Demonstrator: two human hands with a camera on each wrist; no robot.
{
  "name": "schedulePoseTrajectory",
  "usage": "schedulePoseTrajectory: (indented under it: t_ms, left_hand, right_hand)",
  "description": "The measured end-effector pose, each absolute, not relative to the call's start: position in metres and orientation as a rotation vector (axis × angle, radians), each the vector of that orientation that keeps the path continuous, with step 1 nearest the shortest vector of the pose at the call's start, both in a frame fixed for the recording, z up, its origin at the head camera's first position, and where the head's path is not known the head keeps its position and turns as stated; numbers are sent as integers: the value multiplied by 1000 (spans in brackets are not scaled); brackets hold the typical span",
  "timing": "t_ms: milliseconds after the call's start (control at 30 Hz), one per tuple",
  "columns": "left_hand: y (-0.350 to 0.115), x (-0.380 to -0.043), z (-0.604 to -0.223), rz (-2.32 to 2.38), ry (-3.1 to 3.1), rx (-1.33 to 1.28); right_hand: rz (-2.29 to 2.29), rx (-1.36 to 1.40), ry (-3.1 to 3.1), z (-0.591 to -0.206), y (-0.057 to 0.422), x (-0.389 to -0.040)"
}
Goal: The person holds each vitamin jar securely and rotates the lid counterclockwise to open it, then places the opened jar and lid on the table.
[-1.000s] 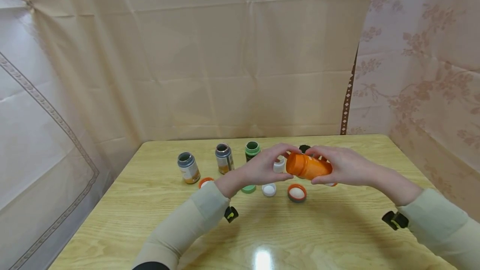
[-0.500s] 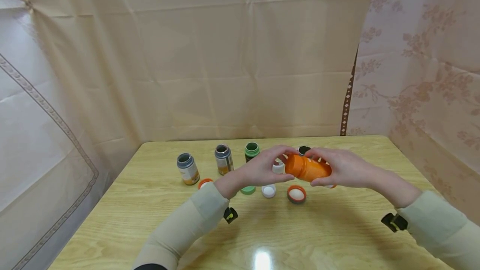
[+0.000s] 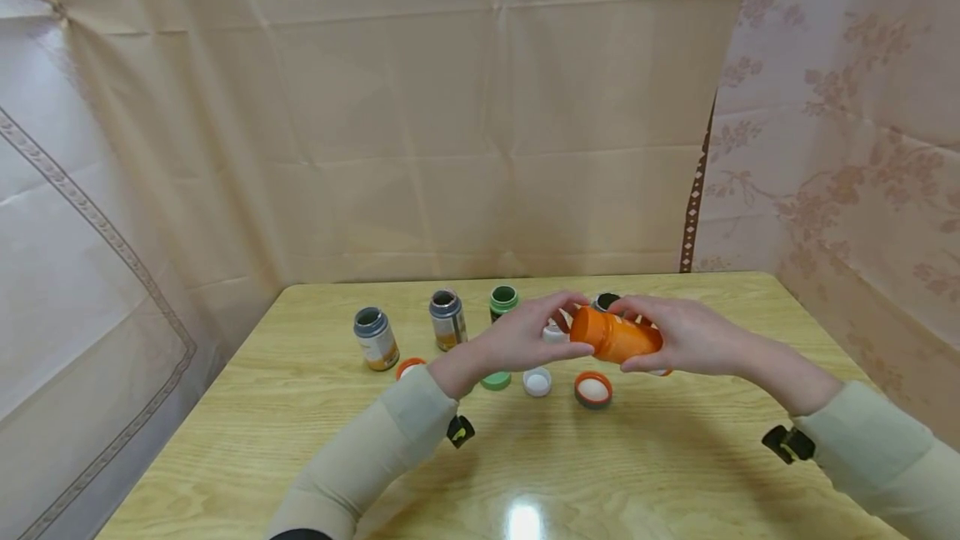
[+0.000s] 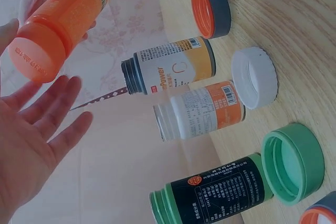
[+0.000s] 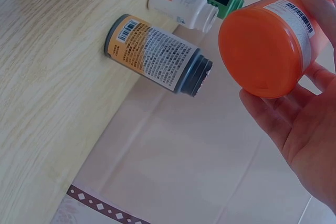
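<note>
Above the table, my right hand grips an orange bottle round its body, tipped on its side. The bottle's orange cap faces left and is on the neck; its base faces the camera in the right wrist view. My left hand is at the cap, thumb below and fingers above in the head view. In the left wrist view its fingers are spread and fairly straight beside the cap. Behind the hands stand an uncapped white bottle and a grey-necked bottle.
Uncapped bottles also stand to the left: a grey-topped bottle, another grey-topped bottle and a green-necked bottle. Loose lids lie in front: a green lid, a white lid and an orange-rimmed lid.
My left fingers have shifted at the cap, drawing back slightly to the left at the top. The orange bottle and my right hand have stayed nearly in place.
</note>
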State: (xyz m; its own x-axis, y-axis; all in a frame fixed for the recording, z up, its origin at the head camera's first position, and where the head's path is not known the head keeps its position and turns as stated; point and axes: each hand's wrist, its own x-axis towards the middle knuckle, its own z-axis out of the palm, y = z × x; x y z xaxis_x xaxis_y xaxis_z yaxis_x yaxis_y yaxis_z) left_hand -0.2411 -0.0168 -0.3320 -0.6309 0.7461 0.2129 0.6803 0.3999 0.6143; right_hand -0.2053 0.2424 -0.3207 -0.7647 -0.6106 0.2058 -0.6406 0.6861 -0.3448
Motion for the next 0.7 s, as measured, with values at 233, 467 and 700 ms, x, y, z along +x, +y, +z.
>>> schedulePoseTrajectory:
  t_ms: [233,467,700]
  left_hand:
    - [-20,-241,-334,1046,2585,1501]
    - [-20,-242,-335,1090,2512,1615]
    - [-20,-244,-336,1091,2504,1518]
  right_hand:
    - [631,1045,-2796,-320,242,-205]
    - [617,1046,-2801,-319,241,-206]
    - [618,1051,-2794,-321,241,-207]
